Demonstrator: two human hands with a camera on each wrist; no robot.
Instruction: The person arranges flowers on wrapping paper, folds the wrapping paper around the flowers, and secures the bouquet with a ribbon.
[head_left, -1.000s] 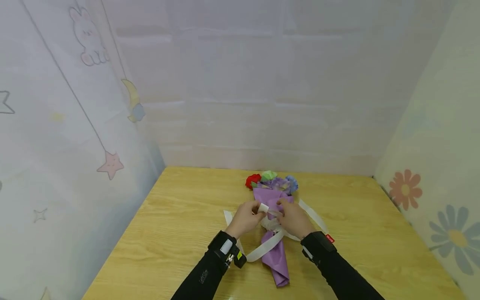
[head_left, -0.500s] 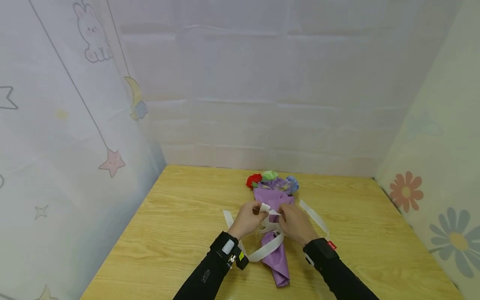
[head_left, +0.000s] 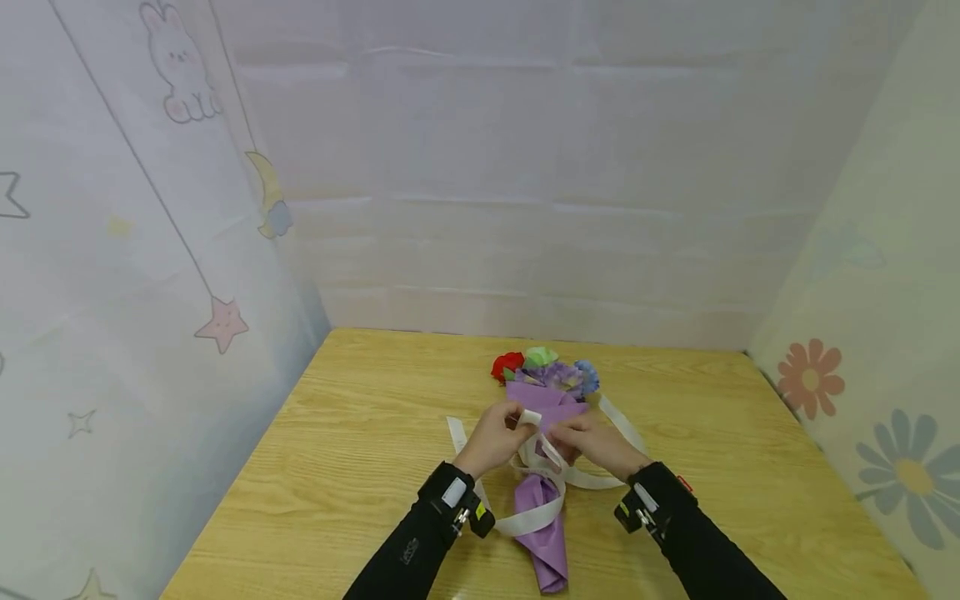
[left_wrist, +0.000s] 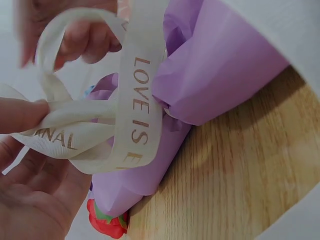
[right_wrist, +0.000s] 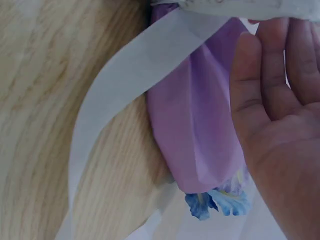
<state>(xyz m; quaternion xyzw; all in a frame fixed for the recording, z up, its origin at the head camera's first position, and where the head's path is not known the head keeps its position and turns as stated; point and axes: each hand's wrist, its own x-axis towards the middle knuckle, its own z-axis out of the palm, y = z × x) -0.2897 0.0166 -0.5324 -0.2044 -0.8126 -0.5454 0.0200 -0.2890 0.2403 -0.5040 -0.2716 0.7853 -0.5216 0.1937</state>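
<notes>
In the head view a bouquet wrapped in purple paper (head_left: 543, 550) lies on the table, its flowers (head_left: 555, 375) at the far end. My left hand (head_left: 491, 437) pinches bunched loops of white ribbon (left_wrist: 55, 122) over the wrap's middle; gold lettering shows on the band in the left wrist view. Close by on the right is my right hand (head_left: 596, 442), fingers loosely bent near the ribbon's knot. The left wrist view shows those fingers (left_wrist: 95, 42) behind a ribbon loop, seemingly gripping nothing. In the right wrist view their tips are partly hidden by the ribbon.
Long ribbon tails (head_left: 621, 423) trail across the wooden table (head_left: 375, 467) on both sides of the bouquet. Printed cloth walls (head_left: 480, 208) stand behind and beside the table.
My right hand has let go of the ribbon strip it pinched, turned at the wrist and moved beside the knot. The bouquet's lower end has shifted slightly left and nearer. My left hand keeps its pinch.
</notes>
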